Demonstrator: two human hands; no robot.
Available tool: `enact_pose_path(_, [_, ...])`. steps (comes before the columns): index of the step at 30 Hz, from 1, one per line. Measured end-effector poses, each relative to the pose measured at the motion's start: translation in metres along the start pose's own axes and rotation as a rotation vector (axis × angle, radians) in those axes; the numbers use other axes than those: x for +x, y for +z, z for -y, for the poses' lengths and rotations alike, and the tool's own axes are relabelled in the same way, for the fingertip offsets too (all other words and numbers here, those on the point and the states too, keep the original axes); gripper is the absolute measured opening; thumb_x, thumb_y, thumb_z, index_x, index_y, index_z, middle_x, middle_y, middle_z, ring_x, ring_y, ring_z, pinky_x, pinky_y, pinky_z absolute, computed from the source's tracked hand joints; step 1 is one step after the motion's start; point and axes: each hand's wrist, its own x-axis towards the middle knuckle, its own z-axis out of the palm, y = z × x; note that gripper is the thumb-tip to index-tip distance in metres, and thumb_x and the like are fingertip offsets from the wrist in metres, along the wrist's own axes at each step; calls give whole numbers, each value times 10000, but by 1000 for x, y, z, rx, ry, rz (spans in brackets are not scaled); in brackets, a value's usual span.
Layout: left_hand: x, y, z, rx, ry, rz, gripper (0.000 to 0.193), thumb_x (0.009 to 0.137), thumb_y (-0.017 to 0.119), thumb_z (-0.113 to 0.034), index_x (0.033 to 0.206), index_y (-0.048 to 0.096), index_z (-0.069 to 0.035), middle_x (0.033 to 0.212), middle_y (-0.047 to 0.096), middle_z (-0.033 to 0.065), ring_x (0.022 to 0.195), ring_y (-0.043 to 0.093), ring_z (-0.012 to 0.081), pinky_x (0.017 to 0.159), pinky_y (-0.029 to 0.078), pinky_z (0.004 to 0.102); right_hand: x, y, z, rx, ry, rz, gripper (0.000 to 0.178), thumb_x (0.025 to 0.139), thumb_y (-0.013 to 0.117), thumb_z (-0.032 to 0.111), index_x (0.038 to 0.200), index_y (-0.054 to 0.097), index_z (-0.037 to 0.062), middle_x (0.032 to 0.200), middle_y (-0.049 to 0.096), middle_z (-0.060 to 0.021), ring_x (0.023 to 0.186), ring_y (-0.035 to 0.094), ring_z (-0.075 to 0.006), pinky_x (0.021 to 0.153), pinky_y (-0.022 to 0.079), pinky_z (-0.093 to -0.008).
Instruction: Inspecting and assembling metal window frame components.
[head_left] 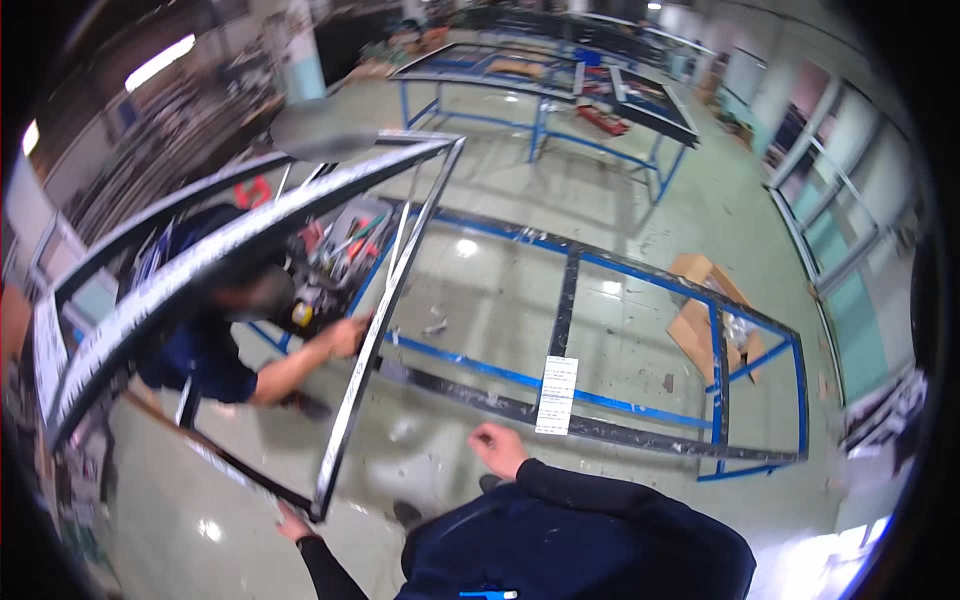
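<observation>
A large black-and-white metal frame (352,395), like a window or door frame, stands tilted on my left. My left hand (292,522) is closed on its lower near corner. A co-worker in a dark shirt is inside the frame's outline, one hand (345,337) at its near upright bar. My right hand (497,450) is apart from the frame, in front of the workbench's near edge. Its fingers are curled together, and what they hold, if anything, is too small to make out. A printed white paper slip (556,396) lies over the near bar of the blue-and-black workbench (460,393).
An open cardboard box (700,320) stands under the workbench's right end. Tools and parts fill a tray (350,240) beyond the co-worker. Another blue-legged bench (537,120) with frames on it stands farther back. Long metal profiles (160,150) are stacked at the left.
</observation>
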Motion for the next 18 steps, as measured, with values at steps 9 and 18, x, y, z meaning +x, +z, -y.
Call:
enact_pose_path(9, [2,-27,-6,-18,-423,946,645,997,614,-639,1364,558,-112,1174,662,101,1144,658,338,931,540,557,-14,213,90,57,140,-70,283,967,717,298,1053,701,29,905,759,-154,827,731,-285,784,572,-410])
enact_pose_path(18, [40,-54,-14,57,-656,1234,301,934,806,-258,1134,636,-112,1000,678,43,954,673,238,935,530,488,-121,343,132,10,308,310,439,943,690,468,1181,725,101,1093,761,-169,1041,722,-367,934,556,-437])
